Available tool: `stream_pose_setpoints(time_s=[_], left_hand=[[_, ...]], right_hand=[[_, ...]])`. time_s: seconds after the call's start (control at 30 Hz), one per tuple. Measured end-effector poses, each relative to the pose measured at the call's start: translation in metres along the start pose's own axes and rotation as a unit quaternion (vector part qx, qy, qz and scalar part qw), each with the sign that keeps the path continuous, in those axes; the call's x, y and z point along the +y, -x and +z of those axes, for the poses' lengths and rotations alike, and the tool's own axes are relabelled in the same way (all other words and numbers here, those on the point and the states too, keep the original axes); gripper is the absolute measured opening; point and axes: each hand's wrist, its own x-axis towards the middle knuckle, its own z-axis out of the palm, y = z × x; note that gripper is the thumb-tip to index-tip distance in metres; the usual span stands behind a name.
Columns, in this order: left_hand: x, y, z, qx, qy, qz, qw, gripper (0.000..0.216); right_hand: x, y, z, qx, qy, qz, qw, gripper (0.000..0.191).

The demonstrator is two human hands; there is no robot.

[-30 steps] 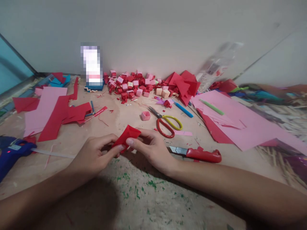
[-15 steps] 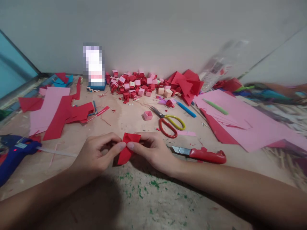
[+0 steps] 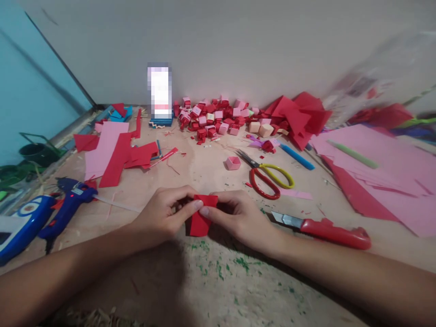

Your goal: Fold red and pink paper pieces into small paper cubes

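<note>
Between my hands is a small piece of red paper (image 3: 200,225), pinched near its upper part. My left hand (image 3: 172,211) grips its left side between thumb and fingers, and my right hand (image 3: 240,213) grips its right side the same way. The two thumbs nearly meet on the front of the paper. My other fingertips are partly hidden behind it. Just beyond my hands stands a small pink folded paper box (image 3: 233,163). Scissors (image 3: 265,175) with a red and a yellow handle lie beside it. A red utility knife (image 3: 334,233), blade out, rests past my right wrist.
Many small red and pink paper boxes (image 3: 218,119) are heaped against the wall. A lit phone (image 3: 160,93) stands left of them. A blue glue gun (image 3: 70,206) lies at left, near red and pink paper strips (image 3: 105,145). Pink sheets (image 3: 391,168) cover the right side.
The view has turned left, so everything sits further right in the picture. The red paper, still in both hands, now hangs straighter, its face more toward me.
</note>
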Motion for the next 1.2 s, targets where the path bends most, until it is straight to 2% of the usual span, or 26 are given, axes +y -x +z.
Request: stream_pose_setpoints(time_s=[0.47,0.7,0.87,1.0,1.2], left_hand=[[-0.0012,0.001,-0.0012,-0.022,0.054,-0.027,0.998,0.018],[-0.003,0.0003,-0.0021,-0.017,0.041,-0.025,0.999,0.019],[-0.0037,0.0002,-0.0025,-0.011,0.033,-0.019,0.999,0.021],[-0.003,0.0002,-0.0023,0.0,0.017,-0.014,1.0,0.022],[0.001,-0.0015,-0.0035,-0.024,0.002,0.0,1.0,0.02]], right_hand=[[-0.0007,-0.0011,-0.0002,0.009,0.026,-0.021,0.999,0.031],[-0.0008,-0.0006,0.0003,0.006,0.015,-0.016,1.0,0.035],[-0.0019,0.001,0.0009,0.041,-0.001,-0.021,0.999,0.043],[-0.0023,0.0008,0.0012,0.041,-0.014,-0.039,0.998,0.045],[-0.0015,0.0017,0.0022,0.029,-0.026,-0.041,0.998,0.049]])
